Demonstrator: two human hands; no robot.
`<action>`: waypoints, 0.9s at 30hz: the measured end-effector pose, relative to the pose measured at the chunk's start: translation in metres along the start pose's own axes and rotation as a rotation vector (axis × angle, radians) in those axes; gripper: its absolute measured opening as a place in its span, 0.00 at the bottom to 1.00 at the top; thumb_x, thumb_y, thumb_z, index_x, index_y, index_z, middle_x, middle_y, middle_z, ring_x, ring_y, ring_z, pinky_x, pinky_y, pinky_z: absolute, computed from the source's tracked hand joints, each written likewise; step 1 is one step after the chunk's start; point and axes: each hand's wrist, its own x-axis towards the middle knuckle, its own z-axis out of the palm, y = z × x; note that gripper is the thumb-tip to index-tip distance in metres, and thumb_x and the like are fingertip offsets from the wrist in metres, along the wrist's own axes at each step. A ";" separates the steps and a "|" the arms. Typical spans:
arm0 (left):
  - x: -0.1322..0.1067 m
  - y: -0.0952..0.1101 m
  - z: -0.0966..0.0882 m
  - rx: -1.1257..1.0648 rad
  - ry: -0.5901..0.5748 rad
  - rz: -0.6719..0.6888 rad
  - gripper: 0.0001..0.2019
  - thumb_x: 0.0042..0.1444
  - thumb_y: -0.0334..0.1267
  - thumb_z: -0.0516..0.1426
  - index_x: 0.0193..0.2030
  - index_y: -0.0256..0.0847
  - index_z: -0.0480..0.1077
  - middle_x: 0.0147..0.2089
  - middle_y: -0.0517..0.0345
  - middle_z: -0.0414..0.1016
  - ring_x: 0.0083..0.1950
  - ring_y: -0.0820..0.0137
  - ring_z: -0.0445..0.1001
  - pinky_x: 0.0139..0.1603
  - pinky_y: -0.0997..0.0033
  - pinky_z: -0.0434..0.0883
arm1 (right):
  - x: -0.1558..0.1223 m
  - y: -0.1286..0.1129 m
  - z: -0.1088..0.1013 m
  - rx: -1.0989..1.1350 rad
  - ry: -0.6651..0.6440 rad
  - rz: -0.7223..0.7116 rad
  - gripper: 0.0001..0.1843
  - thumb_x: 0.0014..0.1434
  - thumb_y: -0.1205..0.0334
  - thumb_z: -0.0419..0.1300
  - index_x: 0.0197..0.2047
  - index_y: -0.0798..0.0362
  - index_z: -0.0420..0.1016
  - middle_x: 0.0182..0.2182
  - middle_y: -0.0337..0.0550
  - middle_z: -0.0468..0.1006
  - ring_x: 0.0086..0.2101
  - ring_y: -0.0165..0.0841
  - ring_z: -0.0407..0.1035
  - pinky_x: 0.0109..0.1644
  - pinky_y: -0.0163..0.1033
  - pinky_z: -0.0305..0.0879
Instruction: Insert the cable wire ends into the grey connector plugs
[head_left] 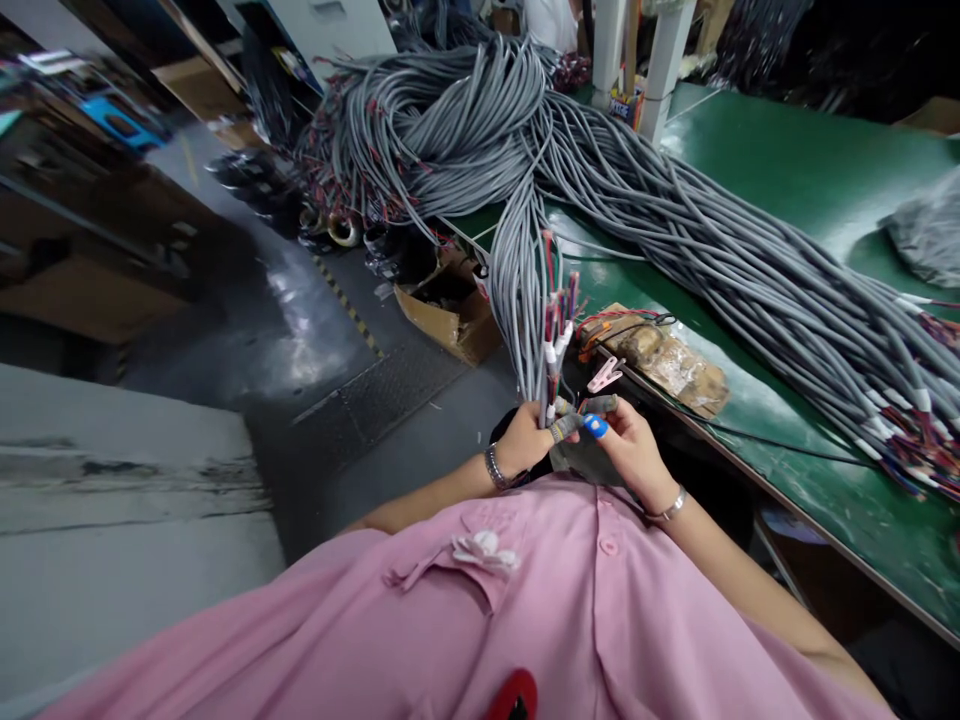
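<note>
My left hand (529, 438) is closed around the end of a grey cable (543, 385), close to its white-wrapped neck and coloured wires. My right hand (628, 440) pinches thin wires at the cable's end, thumb and fingertips together; the wires are mostly hidden by the fingers. Coverings wrap several fingertips, and a blue one sits on the right thumb. Just beyond the left hand, a bunch of grey cables (517, 260) hangs off the table, with several stripped ends (561, 310) showing red, blue and other coloured wires. A pink clip (604, 375) is just past the right hand.
A large heap of grey cables (465, 120) lies across the green table (780, 160), with more stretching right. A taped brown block (667, 360) rests near the table edge. Below stands an open cardboard box (442, 315). A white post (666, 70) rises at the back.
</note>
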 end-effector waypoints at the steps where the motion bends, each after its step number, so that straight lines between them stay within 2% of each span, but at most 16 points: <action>1: 0.000 -0.001 0.001 -0.002 -0.017 -0.008 0.17 0.49 0.49 0.64 0.26 0.34 0.73 0.26 0.55 0.74 0.28 0.74 0.70 0.32 0.74 0.68 | 0.000 0.000 0.001 0.020 -0.023 0.009 0.14 0.54 0.52 0.65 0.39 0.50 0.72 0.29 0.39 0.76 0.30 0.32 0.71 0.34 0.37 0.67; 4: 0.001 -0.005 0.004 -0.047 -0.032 -0.044 0.17 0.45 0.48 0.67 0.27 0.34 0.71 0.25 0.58 0.72 0.27 0.75 0.69 0.31 0.74 0.69 | 0.001 0.001 0.002 0.082 -0.043 0.040 0.12 0.54 0.52 0.66 0.34 0.50 0.71 0.26 0.38 0.76 0.28 0.32 0.71 0.35 0.39 0.69; 7: 0.004 -0.004 0.003 -0.046 -0.057 -0.057 0.18 0.43 0.48 0.67 0.25 0.34 0.70 0.24 0.60 0.71 0.26 0.76 0.68 0.30 0.75 0.68 | 0.001 0.002 0.001 0.099 -0.059 0.055 0.12 0.53 0.52 0.66 0.35 0.51 0.73 0.27 0.39 0.77 0.28 0.33 0.72 0.36 0.40 0.70; 13: 0.007 0.004 -0.005 0.025 -0.183 -0.102 0.18 0.45 0.49 0.66 0.25 0.34 0.71 0.23 0.57 0.73 0.25 0.74 0.69 0.29 0.75 0.66 | 0.002 0.001 -0.003 0.046 -0.052 0.013 0.12 0.53 0.52 0.66 0.36 0.51 0.76 0.30 0.41 0.78 0.30 0.33 0.71 0.37 0.39 0.68; 19: 0.003 0.000 0.005 -0.078 0.032 -0.053 0.17 0.46 0.49 0.66 0.24 0.34 0.73 0.22 0.57 0.73 0.25 0.74 0.69 0.29 0.74 0.66 | 0.003 -0.004 -0.005 0.015 -0.010 0.075 0.14 0.52 0.50 0.66 0.32 0.52 0.75 0.26 0.40 0.75 0.26 0.30 0.65 0.29 0.35 0.62; 23: 0.004 -0.004 0.007 -0.134 0.111 -0.042 0.16 0.48 0.48 0.65 0.25 0.34 0.75 0.22 0.55 0.74 0.25 0.74 0.69 0.28 0.74 0.64 | 0.003 -0.002 -0.006 0.039 0.028 0.108 0.15 0.51 0.50 0.67 0.31 0.53 0.73 0.23 0.37 0.71 0.23 0.27 0.60 0.26 0.33 0.57; 27: 0.006 -0.001 0.008 -0.192 0.184 -0.059 0.14 0.47 0.46 0.66 0.26 0.34 0.75 0.22 0.56 0.75 0.23 0.76 0.67 0.26 0.75 0.63 | 0.001 -0.002 -0.004 0.067 0.039 0.116 0.16 0.49 0.49 0.68 0.28 0.53 0.71 0.22 0.36 0.70 0.23 0.26 0.58 0.26 0.33 0.57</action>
